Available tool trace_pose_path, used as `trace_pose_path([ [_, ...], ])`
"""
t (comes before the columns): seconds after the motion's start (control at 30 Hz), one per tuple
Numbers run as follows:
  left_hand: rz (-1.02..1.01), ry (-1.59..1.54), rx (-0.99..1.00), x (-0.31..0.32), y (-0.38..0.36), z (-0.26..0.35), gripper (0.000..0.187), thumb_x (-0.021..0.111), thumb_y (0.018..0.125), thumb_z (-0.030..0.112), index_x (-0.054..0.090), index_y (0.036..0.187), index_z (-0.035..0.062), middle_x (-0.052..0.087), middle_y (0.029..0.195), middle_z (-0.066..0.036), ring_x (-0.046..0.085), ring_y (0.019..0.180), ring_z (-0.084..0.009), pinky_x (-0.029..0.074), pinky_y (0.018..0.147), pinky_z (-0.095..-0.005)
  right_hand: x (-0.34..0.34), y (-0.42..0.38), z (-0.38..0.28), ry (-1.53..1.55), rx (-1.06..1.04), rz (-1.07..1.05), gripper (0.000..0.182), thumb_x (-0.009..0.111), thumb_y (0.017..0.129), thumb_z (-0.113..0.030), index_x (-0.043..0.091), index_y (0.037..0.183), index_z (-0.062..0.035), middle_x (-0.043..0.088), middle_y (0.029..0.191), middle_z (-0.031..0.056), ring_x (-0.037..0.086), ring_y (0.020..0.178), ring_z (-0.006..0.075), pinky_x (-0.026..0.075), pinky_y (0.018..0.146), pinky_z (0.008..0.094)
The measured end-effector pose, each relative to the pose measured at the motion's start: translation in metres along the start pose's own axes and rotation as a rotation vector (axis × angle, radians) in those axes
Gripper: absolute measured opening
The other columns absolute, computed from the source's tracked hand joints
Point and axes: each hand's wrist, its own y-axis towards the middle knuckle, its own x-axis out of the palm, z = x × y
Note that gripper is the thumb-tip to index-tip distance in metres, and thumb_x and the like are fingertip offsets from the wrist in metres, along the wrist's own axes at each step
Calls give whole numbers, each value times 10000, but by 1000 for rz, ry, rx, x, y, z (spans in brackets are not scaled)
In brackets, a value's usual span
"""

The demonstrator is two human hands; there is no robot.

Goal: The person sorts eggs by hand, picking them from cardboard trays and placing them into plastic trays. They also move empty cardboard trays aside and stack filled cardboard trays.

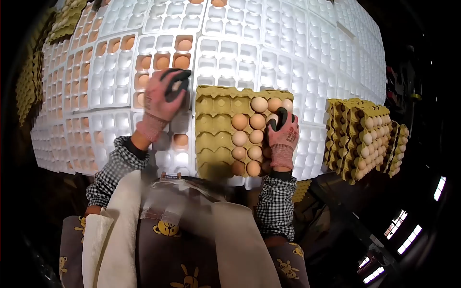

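Right hand (pixel 283 132), gloved: fingers curled around one egg (pixel 272 118) at the right edge of the cardboard egg tray (pixel 211 125). Tray lies on the white plastic trays (pixel 288 57); right columns filled with eggs, left cells bare. Left hand (pixel 165 93), gloved: fingers curled over a white tray cell; contents hidden. Stacked filled trays (pixel 365 139) stand well right.

light: bright on centre, glare | edges: dark, fisheye-bent | blur: slight, near bottom
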Motion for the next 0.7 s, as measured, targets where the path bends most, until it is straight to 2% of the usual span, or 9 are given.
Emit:
trace_pose_path([
  [0.07,-364,-102,314,39,-8,69,454,729,760,254,632,1183,124,617,1095,-134,590,1036,-298,456,912,-406,-14,-7,2,-220,-259,-21,520,774,741,-283,587,1209,-157,528,1239,147,578,1074,328,482,924,431],
  [0.2,-561,310,293,101,-28,128,522,734,745,345,590,1198,129,595,1126,-110,559,1083,-293,423,937,-448,-20,6,22,-113,-349,-57,516,799,709,-265,619,1186,-188,565,1187,130,599,1029,333,497,902,434],
  [0.4,-532,237,252,112,-24,101,513,764,740,334,593,1171,114,591,1038,-117,582,1004,-269,456,876,-430,-30,21,80,1993,182,-324,270,654,832,32,628,1098,-8,626,1053,115,632,927,191,538,833,305],
  [0.47,-464,-518,-97,103,-18,101,452,753,779,227,596,1174,73,612,1040,-93,619,922,-238,510,822,-384,-28,30,92,1293,-340,-24,247,635,905,-107,597,1121,5,624,1020,78,620,876,144,528,698,275],
  [0.5,-396,-786,-219,96,-13,102,375,728,833,172,604,1158,33,631,1025,-67,627,869,-179,537,763,-319,-34,42,98,1335,-129,-223,224,650,890,-86,614,1097,-8,637,978,60,623,868,134,525,692,274],
  [0.6,-581,-928,-633,67,24,104,310,691,893,205,612,1130,21,640,1031,-33,588,942,-118,498,839,-277,-25,48,78,434,-149,-143,455,803,753,-322,646,1079,-46,663,1039,97,662,951,266,528,778,381],
  [0.63,-629,-797,-564,76,26,109,311,702,874,231,621,1101,35,641,1013,-43,591,898,-147,496,848,-290,-19,41,64,263,-121,-94,491,824,718,-348,649,1072,-55,662,1044,96,657,975,292,525,811,397],
  [0.67,-532,-332,-77,94,27,104,390,741,822,270,609,1125,62,652,979,-77,622,895,-218,504,851,-323,-15,37,56,92,-94,-40,528,845,682,-373,653,1064,-63,662,1050,95,652,998,318,523,845,414],
  [0.7,-550,-37,64,104,24,116,439,751,799,277,593,1155,74,655,971,-99,629,914,-258,507,865,-342,-18,41,65,238,-100,-113,508,834,703,-352,644,1077,-65,664,1020,100,656,967,298,532,855,397],
])
